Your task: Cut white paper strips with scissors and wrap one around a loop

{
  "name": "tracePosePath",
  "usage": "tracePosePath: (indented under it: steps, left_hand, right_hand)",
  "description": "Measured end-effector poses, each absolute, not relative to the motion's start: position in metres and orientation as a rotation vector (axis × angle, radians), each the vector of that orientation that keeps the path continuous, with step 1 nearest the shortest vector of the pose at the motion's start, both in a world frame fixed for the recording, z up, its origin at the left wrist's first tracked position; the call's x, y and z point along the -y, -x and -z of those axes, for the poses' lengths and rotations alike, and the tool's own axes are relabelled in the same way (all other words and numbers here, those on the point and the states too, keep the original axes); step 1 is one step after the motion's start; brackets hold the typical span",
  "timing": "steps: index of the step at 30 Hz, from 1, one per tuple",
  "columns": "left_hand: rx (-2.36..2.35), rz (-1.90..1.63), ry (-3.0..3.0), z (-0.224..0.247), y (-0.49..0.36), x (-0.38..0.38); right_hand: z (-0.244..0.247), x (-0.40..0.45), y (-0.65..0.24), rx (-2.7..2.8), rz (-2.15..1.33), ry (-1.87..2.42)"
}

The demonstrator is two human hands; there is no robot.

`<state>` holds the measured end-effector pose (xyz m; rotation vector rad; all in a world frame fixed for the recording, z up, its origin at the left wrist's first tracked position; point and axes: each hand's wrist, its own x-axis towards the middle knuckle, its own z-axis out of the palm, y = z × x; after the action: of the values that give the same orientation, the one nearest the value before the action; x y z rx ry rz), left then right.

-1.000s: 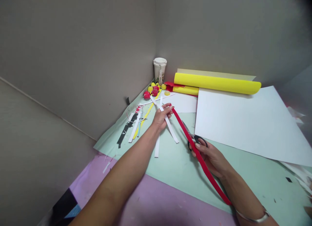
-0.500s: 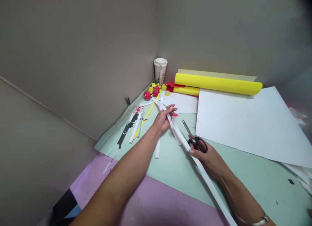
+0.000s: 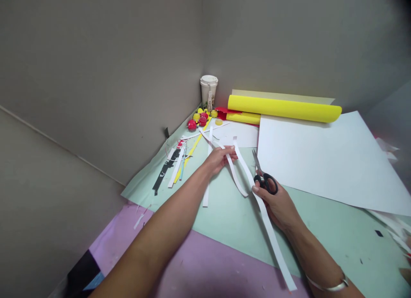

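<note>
My left hand (image 3: 220, 160) is closed on a narrow white paper strip (image 3: 236, 178), which runs back from its fingers and hangs down to the front right. In my right hand (image 3: 280, 207) are black-handled scissors (image 3: 266, 177), blades pointing away and slightly parted. The same hand pinches a longer white paper strip (image 3: 272, 236). Its far end stands near my left fingertips, and its near end reaches past the table's green covering. Another white strip (image 3: 206, 195) lies flat under my left wrist.
Behind lie a yellow paper roll (image 3: 282, 107) and a large white sheet (image 3: 327, 161). Red and yellow balls (image 3: 197, 120) sit by a lidded white cup (image 3: 209, 90) in the corner. Black, white and yellow strips (image 3: 167, 169) lie at left. Grey walls (image 3: 96, 75) close off the back.
The long strip in my right hand has come apart from the one in my left hand. My right hand has moved slightly right and away with the scissors.
</note>
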<state>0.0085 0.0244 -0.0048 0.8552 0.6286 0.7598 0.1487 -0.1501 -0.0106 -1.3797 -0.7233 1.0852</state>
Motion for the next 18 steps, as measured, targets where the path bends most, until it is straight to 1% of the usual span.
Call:
tracePosePath:
  steps: [4,18]
  left_hand:
    - [-0.657,-0.670,-0.984,0.003,-0.011,-0.017]
    - [-0.799,-0.886,-0.931,0.006,-0.014,-0.023]
  right_hand:
    - [0.010,0.150,-0.148,0.781,-1.041,1.429]
    - [-0.001,0.152,-0.145,0.911,-1.161,1.488]
